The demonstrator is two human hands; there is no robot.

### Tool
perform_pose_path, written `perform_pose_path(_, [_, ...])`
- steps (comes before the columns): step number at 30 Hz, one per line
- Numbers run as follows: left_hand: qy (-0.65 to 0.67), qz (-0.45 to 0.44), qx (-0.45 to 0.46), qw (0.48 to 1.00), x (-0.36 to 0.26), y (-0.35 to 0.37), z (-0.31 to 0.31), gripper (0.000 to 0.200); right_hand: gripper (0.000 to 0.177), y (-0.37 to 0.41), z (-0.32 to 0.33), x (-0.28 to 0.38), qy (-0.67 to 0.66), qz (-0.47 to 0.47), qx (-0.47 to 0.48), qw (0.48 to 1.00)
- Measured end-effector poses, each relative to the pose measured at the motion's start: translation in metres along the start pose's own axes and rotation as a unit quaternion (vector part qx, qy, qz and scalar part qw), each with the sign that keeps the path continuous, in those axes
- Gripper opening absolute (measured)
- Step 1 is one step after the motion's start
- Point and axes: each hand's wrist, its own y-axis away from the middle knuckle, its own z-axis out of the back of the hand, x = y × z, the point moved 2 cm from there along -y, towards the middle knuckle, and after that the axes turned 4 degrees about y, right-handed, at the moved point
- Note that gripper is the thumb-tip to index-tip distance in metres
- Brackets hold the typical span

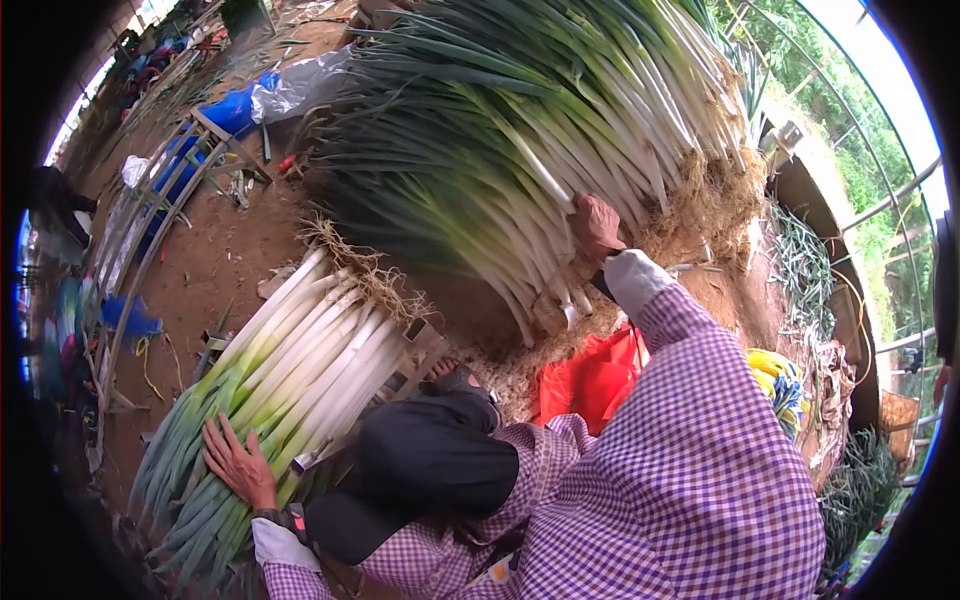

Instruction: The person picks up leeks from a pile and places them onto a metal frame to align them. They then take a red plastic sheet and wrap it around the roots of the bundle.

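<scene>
A bundle of leeks (300, 370) lies on a low metal frame (425, 345), roots pointing away from me and green leaves towards me. My left hand (240, 465) rests flat on the green leaves of this bundle, fingers spread. My right hand (597, 225) reaches out on a checked sleeve into the big pile of leeks (520, 110) ahead. Its fingers are curled around a white stalk near the pile's root end. My bent knee in dark trousers (430, 460) sits between the two arms.
A red plastic bag (595, 380) lies under my right arm, with a yellow and blue bundle (780, 375) beside it. Blue and clear plastic sheets (270, 95) and a metal rack (160, 210) stand on the bare earth at left. Loose roots and trimmings (720, 200) litter the right side.
</scene>
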Motion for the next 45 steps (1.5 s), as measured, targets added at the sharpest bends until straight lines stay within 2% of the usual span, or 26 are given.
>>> perform_pose_path(3, [0.005, 0.008, 0.006, 1.000, -0.004, -0.002, 0.006, 0.062, 0.011, 0.033, 0.045, 0.041, -0.103, 0.036, 0.167, 0.980])
perform_pose_path(4, [0.007, 0.012, 0.013, 1.000, -0.004, -0.003, 0.006, 0.061, 0.017, 0.054, 0.062, 0.050, -0.251, 0.049, 0.257, 0.932])
perform_pose_path(6, [0.040, 0.021, 0.027, 0.999, 0.001, -0.004, 0.005, 0.065, 0.027, 0.105, 0.075, 0.061, -0.452, 0.063, 0.334, 0.825])
perform_pose_path(7, [0.094, 0.038, 0.046, 0.994, 0.003, -0.008, 0.007, 0.064, 0.028, 0.126, 0.093, 0.075, -0.451, -0.026, 0.394, 0.801])
perform_pose_path(9, [0.198, 0.070, 0.082, 0.974, 0.006, -0.026, 0.012, 0.064, 0.030, 0.155, 0.081, 0.076, -0.477, -0.084, 0.419, 0.768])
perform_pose_path(10, [0.316, 0.063, 0.058, 0.945, 0.000, -0.037, 0.010, 0.061, 0.030, 0.161, 0.085, 0.078, -0.487, -0.072, 0.415, 0.765])
perform_pose_path(11, [0.429, 0.056, 0.033, 0.901, -0.005, -0.051, 0.008, 0.059, 0.030, 0.168, 0.094, 0.079, -0.496, -0.060, 0.412, 0.762])
perform_pose_path(13, [0.590, 0.094, 0.072, 0.799, -0.067, -0.073, 0.061, 0.052, 0.029, 0.177, 0.116, 0.089, -0.509, -0.025, 0.406, 0.759])
perform_pose_path(15, [0.780, 0.161, 0.148, 0.586, -0.153, -0.075, 0.127, 0.050, 0.028, 0.187, 0.144, 0.097, -0.511, 0.019, 0.402, 0.760])
perform_pose_path(16, [0.815, 0.121, 0.207, 0.527, -0.188, -0.069, 0.142, 0.047, 0.026, 0.193, 0.155, 0.101, -0.515, 0.023, 0.414, 0.750])
perform_pose_path(17, [0.861, 0.138, 0.238, 0.428, -0.227, -0.060, 0.149, 0.036, 0.026, 0.200, 0.158, 0.102, -0.517, 0.006, 0.431, 0.739])
perform_pose_path(18, [0.842, 0.066, 0.306, 0.440, -0.257, -0.052, 0.156, 0.046, 0.027, 0.208, 0.160, 0.101, -0.520, -0.014, 0.447, 0.728])
perform_pose_path(19, [0.866, 0.095, 0.337, 0.356, -0.292, -0.040, 0.150, 0.040, 0.028, 0.217, 0.163, 0.099, -0.521, -0.035, 0.462, 0.717])
perform_pose_path(20, [0.855, 0.179, 0.378, 0.307, -0.320, -0.030, 0.156, 0.036, 0.029, 0.224, 0.175, 0.099, -0.504, -0.044, 0.481, 0.716])
perform_pose_path(21, [0.833, 0.201, 0.439, 0.269, -0.350, -0.019, 0.141, 0.032, 0.028, 0.235, 0.182, 0.098, -0.520, -0.043, 0.474, 0.709])
perform_pose_path(22, [0.852, 0.193, 0.445, 0.198, -0.377, -0.009, 0.124, 0.032, 0.028, 0.246, 0.188, 0.094, -0.535, -0.040, 0.467, 0.703])
perform_pose_path(23, [0.838, 0.256, 0.440, 0.199, -0.379, -0.008, 0.161, 0.029, 0.028, 0.253, 0.195, 0.091, -0.549, -0.040, 0.463, 0.695])
perform_pose_path(25, [0.852, 0.277, 0.425, 0.127, -0.395, -0.006, 0.147, 0.029, 0.035, 0.258, 0.211, 0.074, -0.424, -0.015, 0.490, 0.762])
perform_pose_path(27, [0.874, 0.280, 0.371, 0.145, -0.399, -0.010, 0.135, 0.026, 0.038, 0.267, 0.222, 0.058, -0.347, 0.035, 0.481, 0.804])
perform_pose_path(29, [0.888, 0.288, 0.335, 0.127, -0.394, -0.024, 0.136, 0.018, 0.037, 0.277, 0.237, 0.051, -0.265, 0.090, 0.456, 0.845])
perform_pose_path(33, [0.909, 0.289, 0.298, 0.042, -0.381, -0.055, 0.142, 0.014, 0.034, 0.300, 0.246, 0.029, -0.227, 0.078, 0.399, 0.885])
perform_pose_path(37, [0.935, 0.239, 0.263, 0.006, -0.355, -0.100, 0.145, 0.018, 0.030, 0.300, 0.238, 0.012, -0.220, 0.145, 0.293, 0.919])
perform_pose_path(39, [0.959, 0.175, 0.224, 0.004, -0.327, -0.126, 0.154, 0.019, 0.028, 0.292, 0.238, 0.013, -0.222, 0.141, 0.278, 0.924])
perform_pose_path(40, [0.960, 0.188, 0.206, 0.000, -0.308, -0.136, 0.169, 0.022, 0.028, 0.286, 0.235, 0.016, -0.229, 0.152, 0.264, 0.924])
perform_pose_path(42, [0.976, 0.045, 0.176, 0.116, -0.256, -0.160, 0.180, 0.033, 0.025, 0.270, 0.233, 0.028, -0.231, 0.166, 0.245, 0.927])
perform_pose_path(45, [0.982, 0.002, 0.060, 0.181, -0.167, -0.182, 0.198, 0.045, 0.022, 0.235, 0.221, 0.061, -0.252, 0.231, 0.218, 0.914])
